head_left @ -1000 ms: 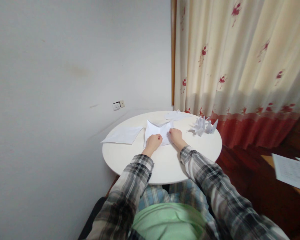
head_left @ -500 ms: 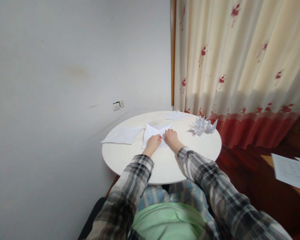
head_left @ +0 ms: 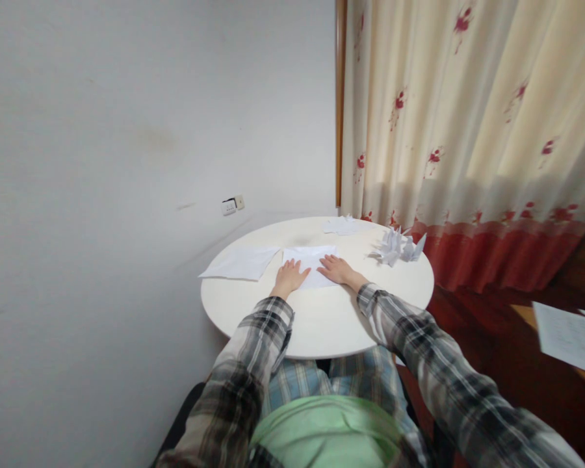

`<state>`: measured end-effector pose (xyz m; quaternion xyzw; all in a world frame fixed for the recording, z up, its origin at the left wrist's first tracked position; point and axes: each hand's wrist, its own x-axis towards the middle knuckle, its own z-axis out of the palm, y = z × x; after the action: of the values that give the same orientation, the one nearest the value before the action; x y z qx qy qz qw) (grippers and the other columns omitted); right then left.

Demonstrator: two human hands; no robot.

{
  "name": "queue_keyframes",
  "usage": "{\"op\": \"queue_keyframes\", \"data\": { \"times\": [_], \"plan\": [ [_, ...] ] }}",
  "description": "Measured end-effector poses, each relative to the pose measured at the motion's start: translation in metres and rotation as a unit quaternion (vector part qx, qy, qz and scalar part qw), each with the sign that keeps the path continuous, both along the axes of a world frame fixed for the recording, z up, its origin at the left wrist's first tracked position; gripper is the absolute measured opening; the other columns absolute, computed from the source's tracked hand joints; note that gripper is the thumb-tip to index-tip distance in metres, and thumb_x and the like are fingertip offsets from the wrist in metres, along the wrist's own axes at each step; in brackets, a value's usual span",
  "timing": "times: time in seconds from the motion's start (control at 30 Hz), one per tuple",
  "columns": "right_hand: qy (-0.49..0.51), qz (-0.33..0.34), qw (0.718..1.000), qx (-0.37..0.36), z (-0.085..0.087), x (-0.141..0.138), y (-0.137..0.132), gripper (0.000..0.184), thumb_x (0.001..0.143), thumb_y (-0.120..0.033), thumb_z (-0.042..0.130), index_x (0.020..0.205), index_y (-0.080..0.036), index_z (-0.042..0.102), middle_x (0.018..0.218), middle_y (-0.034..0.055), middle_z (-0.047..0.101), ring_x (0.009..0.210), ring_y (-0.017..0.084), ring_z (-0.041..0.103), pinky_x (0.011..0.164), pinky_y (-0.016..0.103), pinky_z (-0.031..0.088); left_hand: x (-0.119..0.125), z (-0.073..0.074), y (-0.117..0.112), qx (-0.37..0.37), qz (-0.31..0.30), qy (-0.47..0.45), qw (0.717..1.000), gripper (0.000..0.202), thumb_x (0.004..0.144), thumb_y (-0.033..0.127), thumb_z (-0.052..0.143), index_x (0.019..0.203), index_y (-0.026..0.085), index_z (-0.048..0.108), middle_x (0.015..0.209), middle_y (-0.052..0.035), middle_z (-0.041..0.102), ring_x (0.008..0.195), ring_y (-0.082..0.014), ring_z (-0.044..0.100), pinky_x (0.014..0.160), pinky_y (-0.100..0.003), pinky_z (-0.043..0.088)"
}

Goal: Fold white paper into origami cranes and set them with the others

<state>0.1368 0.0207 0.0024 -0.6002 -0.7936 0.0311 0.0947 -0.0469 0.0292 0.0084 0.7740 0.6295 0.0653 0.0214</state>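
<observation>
A white sheet of paper (head_left: 311, 265) lies flat on the round white table in front of me, with faint crease lines across it. My left hand (head_left: 289, 275) rests on its left part, fingers spread. On the right part of the sheet lies my right hand (head_left: 337, 268), its fingers also stretched out and palm down. Both hands press on the paper without gripping it, and they cover its left and right sides.
To the left lies a stack of white paper (head_left: 241, 262) on the table (head_left: 322, 331). Several folded paper cranes (head_left: 394, 248) are heaped at the right. Small paper pieces (head_left: 341, 225) lie at the back. A wall stands close on the left, a curtain (head_left: 443, 130) behind.
Earlier my fingers pinched the paper near its middle, with its corners raised. Now the sheet lies flat, and my hands have opened and moved apart onto its two sides.
</observation>
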Motion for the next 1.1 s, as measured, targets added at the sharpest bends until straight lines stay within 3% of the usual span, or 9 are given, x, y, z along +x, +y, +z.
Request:
{"op": "queue_keyframes", "data": {
  "times": [0.2,0.3,0.4,0.57,0.67,0.8,0.9,1.0,1.1],
  "plan": [
    [0.008,-0.039,0.999,-0.027,0.006,0.002,-0.005,0.072,0.103,-0.058,0.031,0.157,-0.01,0.036,0.167,0.0179,0.028,0.156,0.029,0.025,0.124,0.044,0.021,-0.006,0.001,0.0,-0.002,0.046,0.008,0.999,0.075,0.098,0.06,0.025,0.156,0.013,0.036,0.167,-0.016,0.027,0.157,-0.0277,0.026,0.125,-0.043,0.025],
    [-0.001,-0.042,0.999,-0.006,0.011,-0.003,-0.008,0.07,0.103,-0.06,0.031,0.145,-0.009,0.052,0.157,0.0199,0.045,0.148,0.03,0.04,0.12,0.043,0.029,-0.001,0.004,-0.006,0.046,0.031,0.032,0.998,0.07,0.098,0.058,0.029,0.147,0.012,0.051,0.158,-0.0188,0.045,0.149,-0.0297,0.042,0.121,-0.045,0.031],
    [-0.015,-0.089,0.995,0.05,0.015,-0.011,-0.012,0.07,0.103,-0.06,0.031,0.127,-0.003,0.064,0.129,0.0233,0.068,0.127,0.03,0.061,0.112,0.039,0.036,0.007,0.011,-0.017,0.117,0.018,0.064,0.991,0.071,0.1,0.056,0.025,0.119,0.005,0.071,0.12,-0.0238,0.072,0.122,-0.0322,0.064,0.11,-0.045,0.039],
    [-0.036,-0.115,0.985,0.12,0.015,-0.016,-0.019,0.051,0.103,-0.046,0.043,0.118,-0.003,0.067,0.117,0.0236,0.07,0.116,0.033,0.064,0.098,0.04,0.045,0.017,0.02,-0.029,0.158,0.003,0.072,0.985,0.054,0.101,0.039,0.034,0.109,0.003,0.073,0.109,-0.0244,0.072,0.113,-0.032,0.067,0.102,-0.044,0.042],
    [-0.04,-0.08,0.988,0.127,0.012,-0.013,-0.016,0.036,0.102,-0.026,0.043,0.12,-0.005,0.066,0.122,0.0213,0.068,0.12,0.029,0.061,0.097,0.036,0.046,0.017,0.016,-0.027,0.164,-0.056,0.071,0.982,0.038,0.098,0.026,0.042,0.116,0.005,0.068,0.116,-0.0215,0.071,0.117,-0.0293,0.064,0.103,-0.041,0.044],
    [0.009,0.05,0.995,0.085,0.004,-0.009,-0.006,0.034,0.103,-0.018,0.04,0.126,-0.009,0.064,0.128,0.0149,0.068,0.125,0.02,0.06,0.105,0.028,0.042,0.012,0.006,-0.015,0.089,-0.158,-0.01,0.983,0.04,0.1,0.023,0.038,0.132,0.016,0.06,0.141,-0.0103,0.064,0.134,-0.019,0.056,0.112,-0.029,0.041],
    [0.032,0.09,0.994,0.051,0.0,-0.007,-0.001,0.043,0.105,-0.029,0.043,0.141,-0.01,0.056,0.148,0.0147,0.057,0.142,0.019,0.048,0.118,0.029,0.03,0.008,0.003,-0.008,0.022,-0.103,-0.018,0.994,0.053,0.103,0.039,0.033,0.148,0.016,0.047,0.16,-0.0106,0.044,0.151,-0.0217,0.038,0.125,-0.034,0.028],
    [0.021,0.042,0.999,0.004,0.002,-0.006,-0.001,0.06,0.105,-0.048,0.039,0.152,-0.012,0.046,0.163,0.0164,0.038,0.153,0.025,0.032,0.124,0.036,0.023,0.004,0.003,-0.005,-0.01,-0.012,-0.008,1.0,0.07,0.1,0.055,0.03,0.156,0.013,0.036,0.168,-0.0145,0.027,0.158,-0.0284,0.024,0.128,-0.043,0.021],
    [0.019,-0.017,0.999,-0.028,0.005,-0.002,-0.003,0.071,0.103,-0.058,0.033,0.157,-0.013,0.038,0.167,0.0174,0.028,0.156,0.029,0.024,0.125,0.041,0.021,0.001,0.004,-0.005,-0.01,0.071,-0.028,0.997,0.08,0.098,0.06,0.027,0.157,0.006,0.032,0.168,-0.019,0.024,0.159,-0.0306,0.02,0.128,-0.044,0.019]
  ]
}}
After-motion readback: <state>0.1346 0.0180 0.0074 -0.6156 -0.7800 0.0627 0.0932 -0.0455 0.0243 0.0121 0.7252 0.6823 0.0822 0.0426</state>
